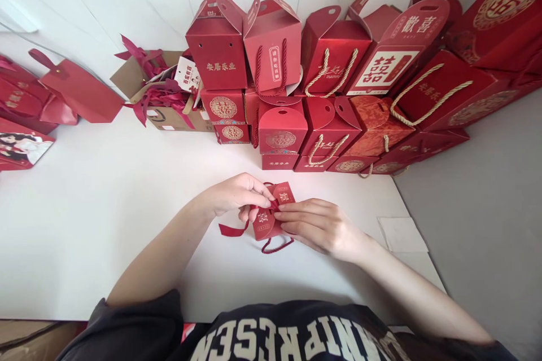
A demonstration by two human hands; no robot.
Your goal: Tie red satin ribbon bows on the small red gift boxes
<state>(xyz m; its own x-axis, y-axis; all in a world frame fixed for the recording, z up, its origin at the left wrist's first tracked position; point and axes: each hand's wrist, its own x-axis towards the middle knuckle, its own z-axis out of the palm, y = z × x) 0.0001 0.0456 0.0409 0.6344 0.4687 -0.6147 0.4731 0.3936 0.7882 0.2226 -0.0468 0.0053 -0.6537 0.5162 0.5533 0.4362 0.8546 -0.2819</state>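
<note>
A small red gift box with gold lettering and dark red cord handles stands on the white table in front of me. Over its top runs a dark red ribbon, one tail of which hangs out to the left. My left hand pinches the ribbon at the middle of the box top. From the right, my right hand lies against the box, its fingertips pressed on the ribbon at the same spot. The fingers hide part of the ribbon where it crosses the lid.
Red gift boxes are stacked along the tiled wall. Left of them, an open cardboard box holds ribbons and tags. Red bags lie at the far left. A white square sheet rests near the table's right edge, beside a grey wall.
</note>
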